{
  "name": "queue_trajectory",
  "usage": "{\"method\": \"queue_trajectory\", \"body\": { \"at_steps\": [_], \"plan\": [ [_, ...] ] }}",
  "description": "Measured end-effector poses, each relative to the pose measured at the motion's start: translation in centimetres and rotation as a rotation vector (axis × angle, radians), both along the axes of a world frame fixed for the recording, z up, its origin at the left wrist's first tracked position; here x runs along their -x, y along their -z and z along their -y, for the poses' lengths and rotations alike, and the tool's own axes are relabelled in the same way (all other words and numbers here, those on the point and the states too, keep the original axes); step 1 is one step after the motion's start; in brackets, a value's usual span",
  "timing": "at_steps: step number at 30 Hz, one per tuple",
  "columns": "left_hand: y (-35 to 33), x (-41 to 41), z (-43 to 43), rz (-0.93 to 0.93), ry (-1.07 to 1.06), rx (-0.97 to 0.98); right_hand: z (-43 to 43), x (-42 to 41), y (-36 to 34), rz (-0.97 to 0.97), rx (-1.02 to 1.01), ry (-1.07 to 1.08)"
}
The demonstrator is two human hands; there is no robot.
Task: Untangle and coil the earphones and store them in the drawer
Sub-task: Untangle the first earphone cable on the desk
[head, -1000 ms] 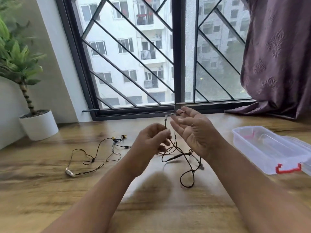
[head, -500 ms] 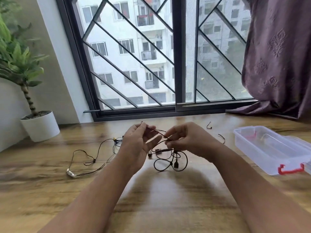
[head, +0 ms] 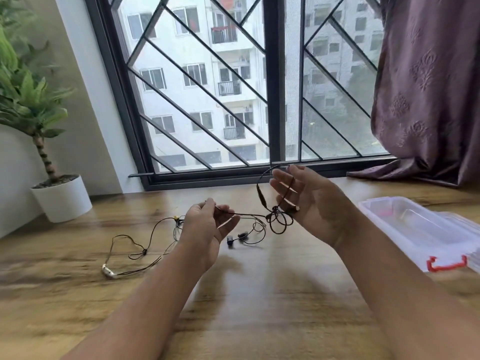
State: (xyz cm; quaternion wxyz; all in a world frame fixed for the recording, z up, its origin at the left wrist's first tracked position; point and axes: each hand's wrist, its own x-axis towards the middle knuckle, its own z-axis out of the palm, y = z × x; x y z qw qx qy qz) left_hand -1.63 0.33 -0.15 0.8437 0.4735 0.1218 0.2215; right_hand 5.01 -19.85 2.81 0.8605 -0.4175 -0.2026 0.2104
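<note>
My left hand (head: 207,229) pinches one strand of the black earphones (head: 279,224) between thumb and fingertips and holds it above the wooden table (head: 259,294). The strand runs right to a knot of small loops by my raised right hand (head: 317,203). A larger loop of the cable arcs over that hand's straight fingers, and the thumb seems to pin the cable near the knot. The earbuds (head: 230,240) dangle low, just above the table between my hands.
A second earphone set (head: 130,253) with a silver plug (head: 109,271) lies loose on the table to the left. An open clear plastic box (head: 415,229) with a red latch (head: 445,265) sits at the right. A potted plant (head: 62,198) stands far left, a curtain (head: 428,100) at the right.
My hands have moved apart, pulling the cable taut between them. My right hand has risen and opened its fingers with a loop over them. The tangle has lifted off the table.
</note>
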Motion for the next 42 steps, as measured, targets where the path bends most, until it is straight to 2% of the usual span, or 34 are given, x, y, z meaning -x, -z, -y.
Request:
{"method": "queue_trajectory", "body": {
  "at_steps": [3, 5, 10, 11, 13, 15, 18, 22, 24, 25, 27, 28, 30, 31, 33, 35, 37, 39, 42],
  "plan": [
    [0.1, -0.1, -0.2, -0.027, -0.045, 0.006, 0.2, -0.1, -0.5, -0.072, -0.188, -0.08],
    [0.2, -0.2, -0.2, -0.042, -0.064, 0.008, 0.5, -0.1, -0.8, -0.101, -0.243, -0.066],
    [0.6, -0.4, -0.7, -0.093, -0.109, -0.086, 1.0, -1.0, -0.4, -0.281, -0.287, 0.146],
    [0.6, -0.5, -0.8, -0.105, -0.109, -0.114, 1.1, -1.3, -0.2, -0.292, -0.239, 0.216],
    [0.8, -0.5, -0.8, -0.125, -0.093, -0.166, 1.0, -1.8, 0.3, -0.202, 0.03, 0.387],
    [0.8, -0.5, -0.6, -0.129, -0.062, -0.191, 0.7, -1.9, 1.1, -0.019, 0.419, 0.513],
    [0.4, -0.3, -0.3, -0.091, -0.004, -0.152, 0.0, -1.6, 2.2, 0.257, 0.862, 0.502],
    [-0.1, 0.2, 0.1, -0.033, 0.051, -0.092, -0.6, -1.0, 2.6, 0.569, 1.205, 0.374],
    [-0.3, 0.4, 0.3, -0.02, 0.073, -0.087, -0.9, -0.7, 2.5, 0.726, 1.33, 0.377],
    [-0.4, 0.5, 0.4, -0.017, 0.081, -0.088, -0.9, -0.6, 2.4, 0.812, 1.341, 0.431],
    [-0.6, 0.6, 0.5, -0.011, 0.086, -0.079, -0.8, -0.2, 2.0, 0.93, 1.179, 0.512],
    [-0.6, 0.6, 0.5, -0.007, 0.088, -0.069, -0.7, 0.1, 1.6, 0.933, 1.058, 0.468],
    [-0.6, 0.6, 0.6, 0.014, 0.099, -0.052, -0.7, 0.9, 1.0, 0.873, 0.906, 0.204],
    [-0.6, 0.6, 0.6, 0.027, 0.106, -0.046, -0.8, 1.3, 1.0, 0.855, 0.904, 0.078],
    [-0.6, 0.6, 0.6, 0.049, 0.112, -0.028, -1.4, 1.7, 1.4, 0.901, 1.0, -0.034],
    [-0.7, 0.5, 0.6, 0.068, 0.108, 0.011, -1.8, 1.5, 1.7, 0.951, 1.068, -0.038],
    [-0.8, 0.6, 0.4, 0.071, 0.105, 0.019, -1.9, 1.1, 1.9, 0.943, 1.006, -0.007],
    [-0.6, 0.8, 0.4, 0.026, 0.091, -0.103, -1.7, 0.7, 1.9, 0.889, 0.897, 0.059],
    [-0.2, 1.2, 0.8, -0.019, 0.015, -0.544, -1.4, -0.1, 2.3, 0.773, 0.849, 0.199]
  ]
}}
